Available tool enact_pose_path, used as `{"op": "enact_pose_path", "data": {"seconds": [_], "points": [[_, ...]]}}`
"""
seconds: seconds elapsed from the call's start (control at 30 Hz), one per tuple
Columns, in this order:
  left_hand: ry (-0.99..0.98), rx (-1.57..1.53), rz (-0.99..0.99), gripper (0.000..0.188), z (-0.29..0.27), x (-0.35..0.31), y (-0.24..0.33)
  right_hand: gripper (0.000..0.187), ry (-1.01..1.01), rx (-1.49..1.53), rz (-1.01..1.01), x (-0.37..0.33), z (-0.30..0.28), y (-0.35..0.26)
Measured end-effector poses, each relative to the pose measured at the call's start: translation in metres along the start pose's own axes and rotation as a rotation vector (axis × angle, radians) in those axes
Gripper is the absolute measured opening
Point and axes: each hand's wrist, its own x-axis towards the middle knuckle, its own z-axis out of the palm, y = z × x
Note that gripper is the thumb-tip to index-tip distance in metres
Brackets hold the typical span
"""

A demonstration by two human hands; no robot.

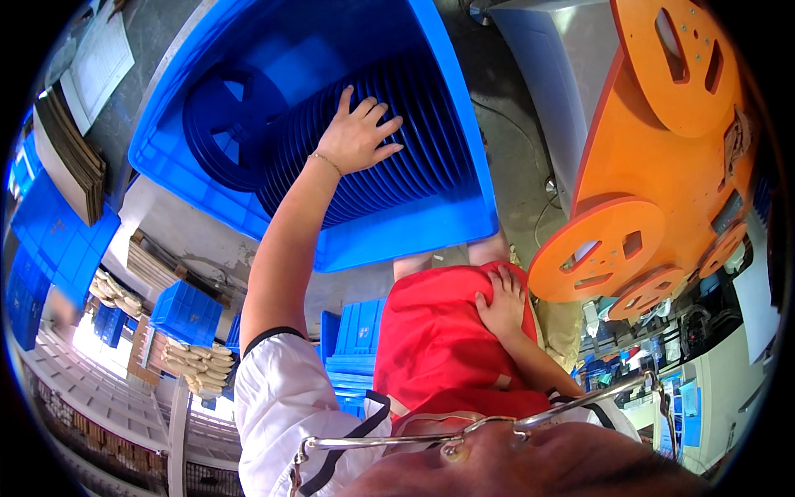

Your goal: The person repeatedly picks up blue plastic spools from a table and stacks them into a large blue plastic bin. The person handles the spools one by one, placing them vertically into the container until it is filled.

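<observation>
A large blue plastic bin (397,244) stands in front of me, holding a long row of dark blue discs (431,124) set on edge, side by side. One more dark blue disc (197,124) with cut-out openings faces me at the row's left end. My left hand (358,137) reaches into the bin and lies on top of the row, its fingers spread across the disc edges. Flat on the red apron (439,331) over my lap rests my right hand (502,302), fingers extended and holding nothing.
To the right is an orange surface (600,170) bearing several orange discs (683,112) with cut-out openings. Stacked brown sheets (79,157) stand at the left. Blue crates (186,313) and tan sacks (197,364) lie farther off. A thin cable (542,219) runs along the floor.
</observation>
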Motion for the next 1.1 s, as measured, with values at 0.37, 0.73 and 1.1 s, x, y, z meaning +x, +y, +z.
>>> {"op": "enact_pose_path", "data": {"seconds": [0.37, 0.73, 1.1], "points": [[0.069, 0.019, 0.007, 0.04, 0.009, 0.012, 0.005, 0.051, 0.019, -0.014, -0.009, -0.002, 0.007, -0.002], [0.072, -0.052, -0.104, 0.045, -0.001, 0.025, 0.029, 0.051, 0.04, -0.035, -0.007, -0.004, 0.008, -0.007], [0.171, -0.235, -0.094, 0.042, -0.018, 0.028, 0.082, 0.053, 0.019, -0.033, 0.017, -0.007, 0.004, -0.007]]}}
